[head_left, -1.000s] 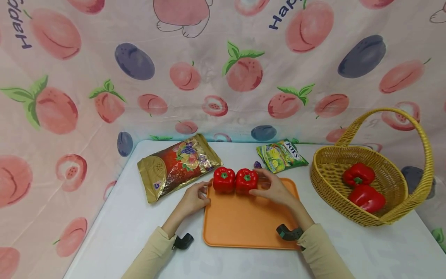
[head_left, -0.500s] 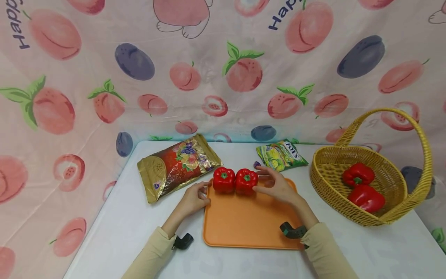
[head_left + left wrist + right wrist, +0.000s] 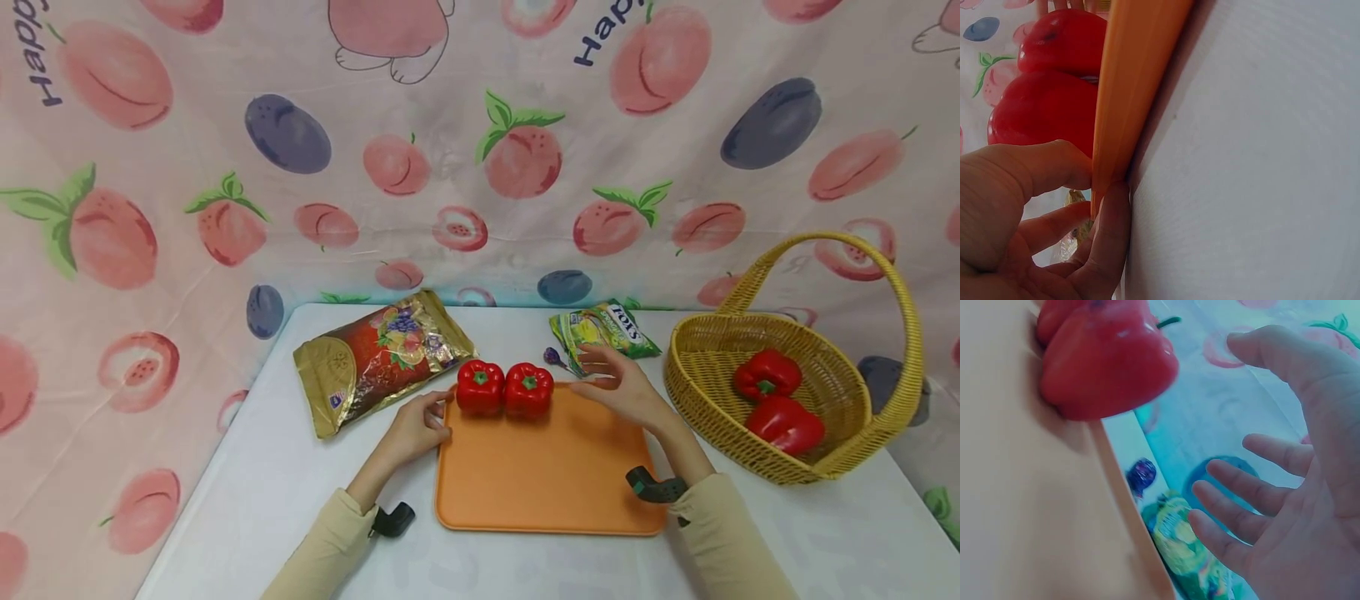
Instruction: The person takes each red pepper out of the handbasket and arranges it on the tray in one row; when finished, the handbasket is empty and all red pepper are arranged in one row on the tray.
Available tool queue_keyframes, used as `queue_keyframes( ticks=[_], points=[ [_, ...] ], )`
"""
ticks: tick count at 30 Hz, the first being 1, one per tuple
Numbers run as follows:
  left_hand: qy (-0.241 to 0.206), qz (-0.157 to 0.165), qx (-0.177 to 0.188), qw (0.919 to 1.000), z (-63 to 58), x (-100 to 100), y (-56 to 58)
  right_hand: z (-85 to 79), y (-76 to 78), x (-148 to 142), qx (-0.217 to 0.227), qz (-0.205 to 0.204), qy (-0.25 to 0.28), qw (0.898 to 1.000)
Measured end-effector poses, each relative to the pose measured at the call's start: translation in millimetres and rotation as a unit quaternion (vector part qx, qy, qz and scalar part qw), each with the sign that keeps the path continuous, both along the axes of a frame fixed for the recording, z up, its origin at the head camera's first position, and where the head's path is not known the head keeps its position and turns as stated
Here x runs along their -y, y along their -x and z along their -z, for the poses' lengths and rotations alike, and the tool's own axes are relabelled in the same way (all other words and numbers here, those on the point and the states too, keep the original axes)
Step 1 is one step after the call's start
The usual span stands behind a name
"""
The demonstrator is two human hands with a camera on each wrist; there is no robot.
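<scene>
red peppers [image 3: 528, 393] set on orange tray [image 3: 551, 479]

the tray's left rim is pinched by the left hand [image 3: 415, 429]. the right hand [image 3: 628, 393] is held with fingers spread, nothing gripped. the peppers are placed side by side at the far left corner.

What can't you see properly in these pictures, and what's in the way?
Head view: the floor of the basket under its red peppers, which hide it.
Head view: any writing on the purple sweet, too small.
Left wrist view: most of the right hand, cut off by the top edge.
Right wrist view: most of the farther pepper, behind the nearer pepper.
</scene>
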State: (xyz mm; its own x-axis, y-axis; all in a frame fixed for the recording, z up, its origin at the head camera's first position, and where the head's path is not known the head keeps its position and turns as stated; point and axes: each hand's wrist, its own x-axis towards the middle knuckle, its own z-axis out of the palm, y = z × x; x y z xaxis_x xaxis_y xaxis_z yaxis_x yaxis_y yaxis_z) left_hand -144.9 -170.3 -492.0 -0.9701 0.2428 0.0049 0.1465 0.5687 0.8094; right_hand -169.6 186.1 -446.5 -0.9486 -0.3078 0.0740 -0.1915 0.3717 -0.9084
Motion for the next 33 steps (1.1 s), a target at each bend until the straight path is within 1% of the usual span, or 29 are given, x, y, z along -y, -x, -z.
queue_keyframes(
  ticks=[7,11,14,16,23,29,33],
  points=[
    [0.004,-0.001,0.000,1.0000,0.8,0,-0.2,-7.6,1.4,-19,-0.003,0.014,0.003,1.000],
    [0.004,-0.002,0.003,1.0000,0.9,0,-0.4,-12.6,1.7,-31,-0.018,0.028,-0.004,0.999],
    [0.001,-0.002,0.005,1.0000,0.6,0,-0.7,-16.2,2.0,-38,-0.036,0.045,-0.017,0.998],
    [-0.002,-0.002,0.005,1.0000,0.3,0,-0.7,-18.9,1.7,-43,-0.036,0.058,-0.021,0.997],
    [-0.003,-0.001,0.002,1.0000,1.7,0,-0.4,-28.6,1.9,-58,-0.060,0.075,-0.058,0.994],
    [-0.001,0.001,0.001,1.0000,1.3,0,-0.1,-38.0,1.9,-73,-0.052,0.090,-0.077,0.992],
    [0.000,0.000,0.003,1.0000,0.2,0,0.0,-45.0,2.4,-83,-0.061,0.101,-0.091,0.989]
  ],
)
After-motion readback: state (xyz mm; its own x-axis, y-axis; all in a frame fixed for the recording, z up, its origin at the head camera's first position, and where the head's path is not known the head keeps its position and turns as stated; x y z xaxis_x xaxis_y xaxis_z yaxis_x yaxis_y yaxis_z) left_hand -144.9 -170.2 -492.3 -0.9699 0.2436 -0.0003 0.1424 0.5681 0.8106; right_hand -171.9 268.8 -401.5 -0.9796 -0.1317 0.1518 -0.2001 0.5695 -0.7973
